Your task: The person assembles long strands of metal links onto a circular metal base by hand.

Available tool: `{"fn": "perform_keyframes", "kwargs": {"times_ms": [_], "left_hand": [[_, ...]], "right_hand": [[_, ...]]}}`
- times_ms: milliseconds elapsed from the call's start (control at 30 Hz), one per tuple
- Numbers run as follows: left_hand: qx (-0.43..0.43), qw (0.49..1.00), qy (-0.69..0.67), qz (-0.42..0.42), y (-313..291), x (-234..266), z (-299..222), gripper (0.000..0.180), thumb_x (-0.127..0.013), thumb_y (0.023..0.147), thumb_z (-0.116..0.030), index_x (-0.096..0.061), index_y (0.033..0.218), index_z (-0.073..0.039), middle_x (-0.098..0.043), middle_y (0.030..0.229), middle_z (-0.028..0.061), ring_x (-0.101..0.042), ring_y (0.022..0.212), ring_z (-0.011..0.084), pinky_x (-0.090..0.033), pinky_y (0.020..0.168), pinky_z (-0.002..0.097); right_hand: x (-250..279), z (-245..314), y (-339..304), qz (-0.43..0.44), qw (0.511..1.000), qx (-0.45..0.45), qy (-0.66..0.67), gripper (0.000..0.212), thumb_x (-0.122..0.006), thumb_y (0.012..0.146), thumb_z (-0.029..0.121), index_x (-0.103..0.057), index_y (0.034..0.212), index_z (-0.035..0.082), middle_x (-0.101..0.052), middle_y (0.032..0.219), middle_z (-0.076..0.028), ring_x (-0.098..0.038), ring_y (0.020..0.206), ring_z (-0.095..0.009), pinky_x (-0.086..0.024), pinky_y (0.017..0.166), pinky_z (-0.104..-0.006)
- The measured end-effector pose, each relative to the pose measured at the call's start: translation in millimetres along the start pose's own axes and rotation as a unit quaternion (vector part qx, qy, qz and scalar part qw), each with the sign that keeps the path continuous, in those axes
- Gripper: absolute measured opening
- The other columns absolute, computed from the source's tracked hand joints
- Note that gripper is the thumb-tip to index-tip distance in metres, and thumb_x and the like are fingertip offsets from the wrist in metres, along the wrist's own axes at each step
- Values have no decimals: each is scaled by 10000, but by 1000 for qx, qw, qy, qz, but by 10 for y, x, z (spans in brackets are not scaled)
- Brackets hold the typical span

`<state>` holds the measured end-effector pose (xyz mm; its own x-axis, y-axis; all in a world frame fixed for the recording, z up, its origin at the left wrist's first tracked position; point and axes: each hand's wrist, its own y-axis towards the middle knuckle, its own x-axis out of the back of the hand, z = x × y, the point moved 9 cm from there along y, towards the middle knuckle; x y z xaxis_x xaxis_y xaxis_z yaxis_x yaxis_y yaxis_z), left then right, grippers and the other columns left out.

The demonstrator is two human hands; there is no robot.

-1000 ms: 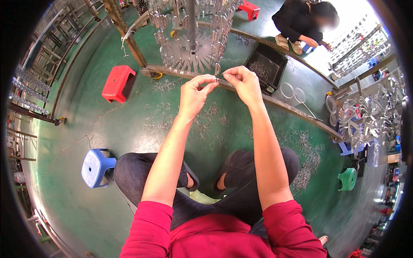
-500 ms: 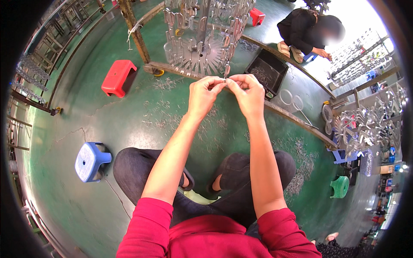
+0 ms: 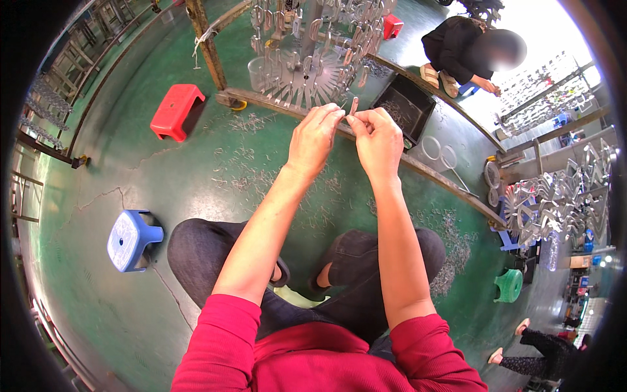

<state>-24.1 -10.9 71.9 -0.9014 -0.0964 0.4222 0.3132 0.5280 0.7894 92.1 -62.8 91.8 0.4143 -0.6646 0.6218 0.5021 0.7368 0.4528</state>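
Both my hands are raised close together in front of the rack, elbows bent only slightly. My left hand (image 3: 315, 138) is closed, its fingertips pinched beside a thin wire-like bit; what it grips is too small to make out. My right hand (image 3: 379, 138) pinches the lower end of a small, flat, elongated metal piece (image 3: 354, 106) that stands above its fingertips. Behind them is a round hanging rack (image 3: 305, 77) with many similar metal pieces on wire hooks. Whether the pinched piece is also hooked to the rack cannot be told.
Loose wire hooks (image 3: 245, 173) litter the green floor. A black crate (image 3: 418, 121) sits beyond a wooden beam (image 3: 450, 185). Around me stand red (image 3: 175, 111), blue (image 3: 130, 242) and green (image 3: 508, 285) stools. A person in black (image 3: 450, 49) crouches at far right; another's legs (image 3: 542, 349) show lower right.
My fingertips have moved slightly apart, where they met before. The metal piece now shows above my right fingertips. Another person's legs have come further into view at lower right.
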Motion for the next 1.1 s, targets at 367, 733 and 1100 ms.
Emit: {"fn": "perform_keyframes", "kwargs": {"times_ms": [367,733,1100], "left_hand": [[71,994,-82,-22,-15,14,111,141,-633,769,-2,-633,908,-20,-633,923,119,-628,846,247,-512,731,300],[84,988,-106,-70,92,187,142,165,-659,760,-34,-662,925,-30,-660,910,92,-644,824,179,-508,723,260],[345,885,-301,84,102,-16,261,176,-640,811,-100,-661,944,13,-678,875,69,-630,794,98,-491,736,229]], "right_hand": [[15,83,13,-8,998,33,-47,128,-660,754,184,-634,726,62,-570,743,-57,-584,663,-277,-443,593,-376],[-19,133,2,41,998,34,-32,119,-663,747,186,-661,750,66,-582,756,-62,-588,677,-281,-448,618,-374],[36,179,-18,12,997,54,-54,105,-675,722,175,-657,733,73,-585,743,-53,-602,654,-279,-458,600,-378]]}}
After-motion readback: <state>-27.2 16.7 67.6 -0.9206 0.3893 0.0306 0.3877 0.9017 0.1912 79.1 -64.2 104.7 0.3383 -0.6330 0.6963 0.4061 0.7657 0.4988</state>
